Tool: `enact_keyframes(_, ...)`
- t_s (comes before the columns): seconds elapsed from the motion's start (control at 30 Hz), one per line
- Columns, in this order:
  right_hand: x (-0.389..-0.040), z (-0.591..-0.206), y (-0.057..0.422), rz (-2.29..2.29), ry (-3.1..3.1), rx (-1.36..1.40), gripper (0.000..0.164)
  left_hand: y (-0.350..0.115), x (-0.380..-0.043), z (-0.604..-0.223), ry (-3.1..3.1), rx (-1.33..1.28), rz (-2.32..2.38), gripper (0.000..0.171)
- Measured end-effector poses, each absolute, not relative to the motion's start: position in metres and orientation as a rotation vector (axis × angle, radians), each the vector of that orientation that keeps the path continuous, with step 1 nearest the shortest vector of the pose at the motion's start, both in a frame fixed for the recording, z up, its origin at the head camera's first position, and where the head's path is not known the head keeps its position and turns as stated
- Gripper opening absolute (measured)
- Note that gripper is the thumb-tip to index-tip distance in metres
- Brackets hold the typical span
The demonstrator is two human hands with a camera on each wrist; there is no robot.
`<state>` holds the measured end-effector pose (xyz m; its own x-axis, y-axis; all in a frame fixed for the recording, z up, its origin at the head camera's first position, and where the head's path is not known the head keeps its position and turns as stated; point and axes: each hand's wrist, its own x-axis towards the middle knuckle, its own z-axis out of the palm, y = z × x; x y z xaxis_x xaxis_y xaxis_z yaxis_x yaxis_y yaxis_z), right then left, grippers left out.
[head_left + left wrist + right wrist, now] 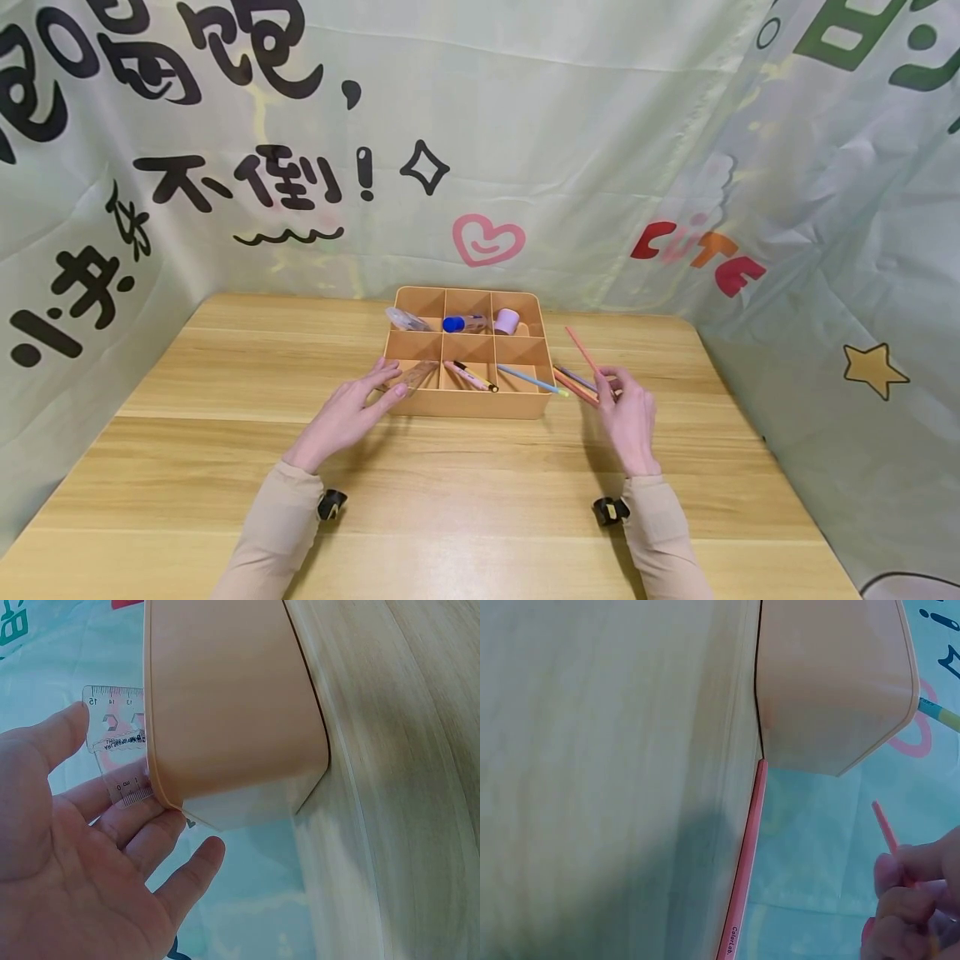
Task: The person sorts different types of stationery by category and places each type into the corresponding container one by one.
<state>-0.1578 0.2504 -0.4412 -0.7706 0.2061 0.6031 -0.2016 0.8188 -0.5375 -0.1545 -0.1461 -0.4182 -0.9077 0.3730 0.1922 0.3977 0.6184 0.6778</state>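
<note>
My right hand (628, 417) pinches a coral pencil (580, 346), which tilts up and left beside an orange-tan organizer box (468, 406). Below that hand, several coloured pencils (573, 385) lie on the table; a coral-red one (742, 877) shows close up in the right wrist view. My left hand (341, 421) rests at the box's front left corner, fingers loosely bent against the rim. Near its thumb, a clear ruler (116, 735) sticks out of the front left compartment. A blue pencil (528, 379) leans in the front right compartment, its end over the rim.
The front middle compartment holds a pink pen (465, 376) and a black-and-yellow pencil (480, 379). Along the back are a clear object (408, 320), a blue-capped tube (453, 324) and a lilac cylinder (507, 321). A printed cloth (585, 167) hangs behind the wooden table (480, 500).
</note>
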Motion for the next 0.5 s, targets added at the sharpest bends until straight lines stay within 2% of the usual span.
enact_keyframes(0.27,-0.1597,-0.4394,0.2490,0.846,-2.164,0.017,0.018,-0.1461,-0.1549,-0.4188,-2.801,-0.661,-1.187,0.059)
enact_keyframes(0.5,-0.1595,-0.4376,0.2481,0.929,-2.040,0.060,0.011,-0.1461,-0.1548,-0.4187,-2.800,-0.665,-1.188,0.058)
